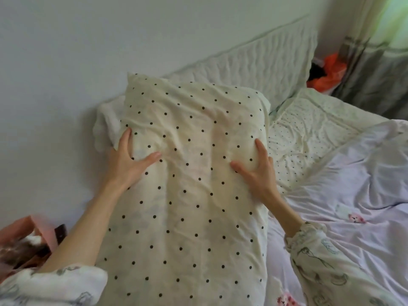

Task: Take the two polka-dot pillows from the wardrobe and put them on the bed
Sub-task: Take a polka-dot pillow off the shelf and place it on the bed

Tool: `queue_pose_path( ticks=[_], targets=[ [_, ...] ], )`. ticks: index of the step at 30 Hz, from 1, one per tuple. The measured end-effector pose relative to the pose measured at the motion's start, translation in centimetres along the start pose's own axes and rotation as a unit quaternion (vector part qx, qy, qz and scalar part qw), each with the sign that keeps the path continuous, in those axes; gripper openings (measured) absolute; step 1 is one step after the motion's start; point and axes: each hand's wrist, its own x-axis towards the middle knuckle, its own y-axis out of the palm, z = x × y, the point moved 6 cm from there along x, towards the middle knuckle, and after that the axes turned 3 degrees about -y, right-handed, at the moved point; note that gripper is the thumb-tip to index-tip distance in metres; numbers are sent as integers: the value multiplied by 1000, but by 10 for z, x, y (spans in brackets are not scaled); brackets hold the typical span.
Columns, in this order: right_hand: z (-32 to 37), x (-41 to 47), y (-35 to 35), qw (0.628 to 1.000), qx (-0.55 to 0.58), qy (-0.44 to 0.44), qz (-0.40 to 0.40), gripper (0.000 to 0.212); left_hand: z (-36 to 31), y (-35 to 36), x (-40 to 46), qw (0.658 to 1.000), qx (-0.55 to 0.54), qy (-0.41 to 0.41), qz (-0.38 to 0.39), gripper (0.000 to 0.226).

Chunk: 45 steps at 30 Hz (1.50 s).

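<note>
Both the left hand [129, 160] and right hand [257, 171] clutch the cream black-dotted fabric pillow [189, 195]; let go early, it could flop off the near edge of the lilac-sheeted bed [353, 177].

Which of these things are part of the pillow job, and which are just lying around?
Part of the job:
- large polka-dot pillow, held by left hand and right hand
- second polka-dot pillow
- bed

Just lying about:
- orange bag
- pink item
- quilted headboard
</note>
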Motion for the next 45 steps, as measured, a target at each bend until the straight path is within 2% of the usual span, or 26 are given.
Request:
queue_pose_path(
  ticks=[5,12,20,24,32,38,42,45],
  targets=[
    [-19,51,-17,998,-4,25,-65,93,-40,51,71,997,53,5,48,104],
    [-69,101,-23,987,-19,92,-132,95,-77,141,160,985,102,68,123,102],
    [-151,148,-3,962,-36,181,-199,96,-65,283,258,940,177,135,258,106],
    [-200,161,15,948,-52,239,-201,96,-38,351,289,922,197,142,301,107],
    [-306,176,51,918,-78,347,-178,97,55,460,314,883,239,93,392,107],
    [-367,177,72,910,-121,379,-117,82,104,511,322,848,253,55,463,111],
    [-380,177,74,905,-109,392,-126,84,108,531,336,840,225,29,493,120],
    [-384,183,76,905,-79,399,-124,89,97,542,344,856,165,19,490,123]
  ],
)
